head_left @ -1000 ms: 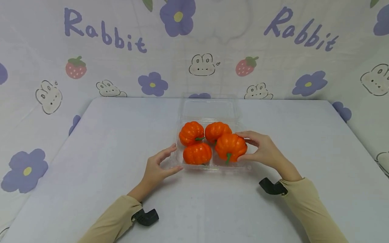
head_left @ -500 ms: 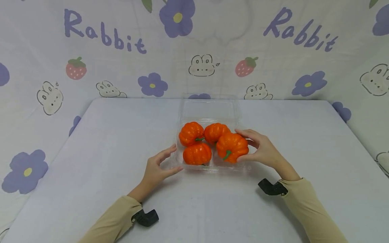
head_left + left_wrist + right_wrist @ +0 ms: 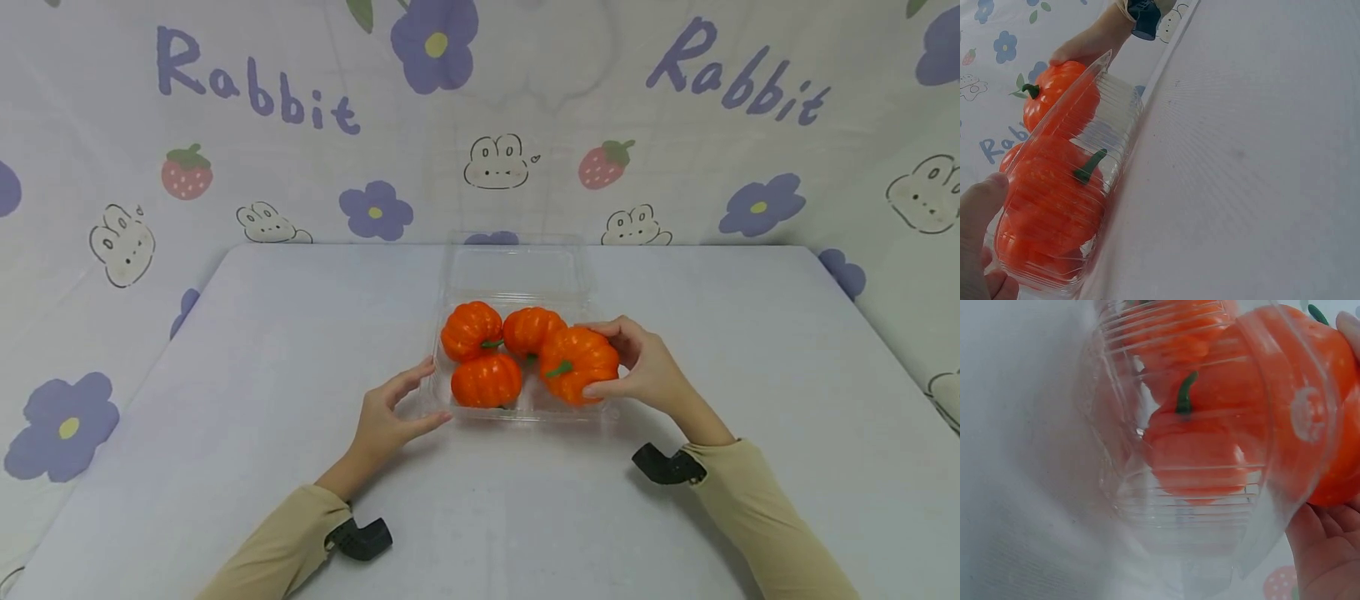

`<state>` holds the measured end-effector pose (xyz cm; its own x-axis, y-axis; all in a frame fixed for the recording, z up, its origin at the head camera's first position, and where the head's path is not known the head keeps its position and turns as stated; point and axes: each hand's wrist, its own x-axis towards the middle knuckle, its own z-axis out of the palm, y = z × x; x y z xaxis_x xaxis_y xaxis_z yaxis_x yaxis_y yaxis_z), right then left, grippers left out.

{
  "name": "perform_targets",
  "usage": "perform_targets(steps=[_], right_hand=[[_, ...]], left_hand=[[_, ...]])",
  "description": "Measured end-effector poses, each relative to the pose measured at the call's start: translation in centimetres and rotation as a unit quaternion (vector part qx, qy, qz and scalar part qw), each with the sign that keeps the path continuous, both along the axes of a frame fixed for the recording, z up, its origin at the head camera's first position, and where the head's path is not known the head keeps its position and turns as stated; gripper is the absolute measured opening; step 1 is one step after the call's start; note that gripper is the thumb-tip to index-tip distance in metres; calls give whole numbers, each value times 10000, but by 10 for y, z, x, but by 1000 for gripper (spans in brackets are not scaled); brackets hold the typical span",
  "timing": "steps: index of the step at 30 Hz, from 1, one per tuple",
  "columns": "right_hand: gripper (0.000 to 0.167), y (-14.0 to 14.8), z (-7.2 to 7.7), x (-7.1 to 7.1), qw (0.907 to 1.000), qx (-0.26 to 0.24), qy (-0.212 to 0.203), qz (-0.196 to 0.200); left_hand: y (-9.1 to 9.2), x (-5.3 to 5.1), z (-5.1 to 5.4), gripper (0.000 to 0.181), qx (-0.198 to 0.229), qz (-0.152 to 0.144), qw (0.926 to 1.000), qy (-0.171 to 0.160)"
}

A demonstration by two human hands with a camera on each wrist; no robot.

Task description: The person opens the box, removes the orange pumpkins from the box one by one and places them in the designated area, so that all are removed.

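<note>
Several small orange pumpkins with green stems lie in an open clear plastic box (image 3: 566,414). My right hand (image 3: 651,367) grips one pumpkin (image 3: 573,360) by its right side, fingers behind and thumb in front. In the left wrist view this pumpkin (image 3: 1054,100) is raised above the box rim, its stem turned leftward. The left hand (image 3: 386,414) holds the box at its left side, thumb by the front corner and fingers farther back. Inside the box, a back-left pumpkin (image 3: 471,332), a front-left pumpkin (image 3: 486,381) and a back-right pumpkin (image 3: 531,330) lie close together.
The box's transparent lid (image 3: 516,271) lies folded back toward the far table edge. A white-covered table (image 3: 480,517) carries the box, with a printed rabbit-and-flower cloth (image 3: 300,150) hanging behind. Black wrist devices (image 3: 667,464) sit at both sleeves.
My right hand has lifted its pumpkin slightly and shifted it right, and the stem has turned from downward to leftward. The left hand and the box have stayed in place.
</note>
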<state>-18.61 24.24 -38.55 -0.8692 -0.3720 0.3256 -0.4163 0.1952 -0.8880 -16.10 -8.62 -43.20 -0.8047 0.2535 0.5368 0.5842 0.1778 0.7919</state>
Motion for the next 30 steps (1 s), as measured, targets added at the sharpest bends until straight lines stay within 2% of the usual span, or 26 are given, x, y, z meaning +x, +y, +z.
perform_targets(steps=[6, 9, 18, 26, 30], right_hand=[[69, 2, -9, -5, 9995, -118, 12, 289], [68, 3, -10, -6, 9990, -178, 36, 405], [55, 4, -9, -5, 9982, -324, -413, 302], [50, 4, -7, -5, 9988, -185, -402, 193], [57, 4, -5, -4, 9990, -165, -402, 86]], left_hand=[[0, 0, 1, 53, 8, -22, 10000, -85], [0, 0, 1, 53, 18, -28, 10000, -82], [0, 1, 2, 54, -43, -35, 10000, 16], [0, 0, 3, 56, -16, -98, 9999, 65], [-1, -1, 1, 56, 1, -113, 9999, 87]])
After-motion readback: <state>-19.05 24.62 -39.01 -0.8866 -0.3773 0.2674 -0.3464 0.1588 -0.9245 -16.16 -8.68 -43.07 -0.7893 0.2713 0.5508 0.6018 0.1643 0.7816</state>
